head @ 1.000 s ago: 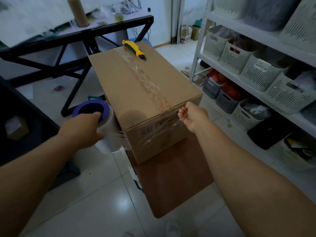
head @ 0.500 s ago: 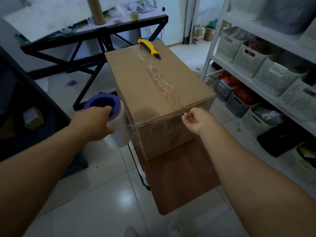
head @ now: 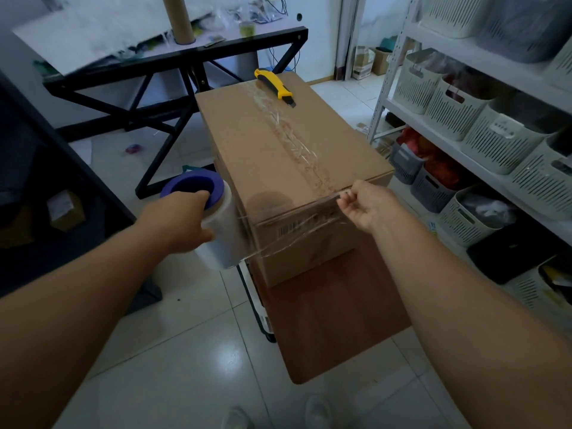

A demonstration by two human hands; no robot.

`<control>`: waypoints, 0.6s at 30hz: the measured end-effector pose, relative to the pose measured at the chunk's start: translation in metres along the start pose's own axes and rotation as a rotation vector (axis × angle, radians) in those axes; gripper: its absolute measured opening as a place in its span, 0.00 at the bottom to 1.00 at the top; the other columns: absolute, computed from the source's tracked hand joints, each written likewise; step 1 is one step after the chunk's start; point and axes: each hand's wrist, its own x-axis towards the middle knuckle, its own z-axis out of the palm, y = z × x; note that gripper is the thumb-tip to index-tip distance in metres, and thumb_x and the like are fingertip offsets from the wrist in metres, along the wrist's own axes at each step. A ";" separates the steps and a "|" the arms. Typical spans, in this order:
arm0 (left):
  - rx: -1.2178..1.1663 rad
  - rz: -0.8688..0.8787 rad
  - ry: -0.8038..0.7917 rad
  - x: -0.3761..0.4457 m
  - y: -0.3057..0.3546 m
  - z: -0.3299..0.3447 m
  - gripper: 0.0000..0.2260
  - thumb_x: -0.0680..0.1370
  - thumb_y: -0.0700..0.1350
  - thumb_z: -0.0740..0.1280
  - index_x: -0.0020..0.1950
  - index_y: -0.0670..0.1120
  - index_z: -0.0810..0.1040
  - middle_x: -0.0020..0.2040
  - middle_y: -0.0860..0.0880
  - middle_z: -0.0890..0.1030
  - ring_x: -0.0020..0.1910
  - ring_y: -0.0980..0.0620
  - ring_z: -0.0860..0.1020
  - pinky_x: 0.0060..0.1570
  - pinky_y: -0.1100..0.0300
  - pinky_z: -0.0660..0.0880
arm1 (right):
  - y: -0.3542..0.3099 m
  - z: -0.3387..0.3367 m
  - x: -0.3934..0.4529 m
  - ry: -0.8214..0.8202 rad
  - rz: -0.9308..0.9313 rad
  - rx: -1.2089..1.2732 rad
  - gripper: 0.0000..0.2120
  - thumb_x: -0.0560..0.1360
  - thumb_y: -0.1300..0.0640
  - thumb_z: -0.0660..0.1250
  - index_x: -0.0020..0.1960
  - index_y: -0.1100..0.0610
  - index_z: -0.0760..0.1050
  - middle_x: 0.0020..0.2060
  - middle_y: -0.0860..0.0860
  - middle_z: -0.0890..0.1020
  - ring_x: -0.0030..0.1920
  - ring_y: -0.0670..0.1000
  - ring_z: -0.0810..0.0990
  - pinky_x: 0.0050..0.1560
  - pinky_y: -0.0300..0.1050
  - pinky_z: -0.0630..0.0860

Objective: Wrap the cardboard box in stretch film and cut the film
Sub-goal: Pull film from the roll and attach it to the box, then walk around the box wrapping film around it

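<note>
The left hand [head: 179,216] grips the roll of stretch film [head: 221,224] from above, fingers curled over its upper end, where a round purple core [head: 193,185] with a dark hollow shows. The roll is a smooth, milky-clear cylinder, held upright just beside the near left corner of the cardboard box [head: 278,156]. The left arm reaches forward, almost straight.

The right hand [head: 368,205] is at the near right top edge of the box. Its thumb and fingers pinch the free end of the film [head: 297,224], with the knuckles turned up and the wrist a little bent. Between the two hands the film is stretched as a thin, shiny, wrinkled sheet across the upper part of the near face of the box, over a printed barcode label [head: 286,230].

The box is a long brown carton with flat matte sides and sharp edges. A strip of clear, crinkled tape [head: 297,140] runs along the middle of its top. At the far end of the top lies a yellow and black utility knife [head: 275,86]. The box stands on a low brown wooden board [head: 334,320] with rounded corners, above a glossy pale tiled floor [head: 173,360].

To the right is a white metal shelf [head: 411,113] with slotted plastic baskets [head: 495,140]. To the left behind stands a black-framed table [head: 173,75] with a cardboard tube [head: 178,18] upright on it.
</note>
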 end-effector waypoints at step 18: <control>0.028 -0.008 -0.016 0.001 -0.003 0.008 0.13 0.74 0.54 0.69 0.49 0.51 0.67 0.39 0.53 0.73 0.37 0.54 0.73 0.37 0.58 0.69 | -0.028 -0.032 0.032 0.238 -0.059 -0.036 0.16 0.78 0.69 0.58 0.65 0.62 0.71 0.57 0.58 0.76 0.40 0.49 0.76 0.28 0.38 0.77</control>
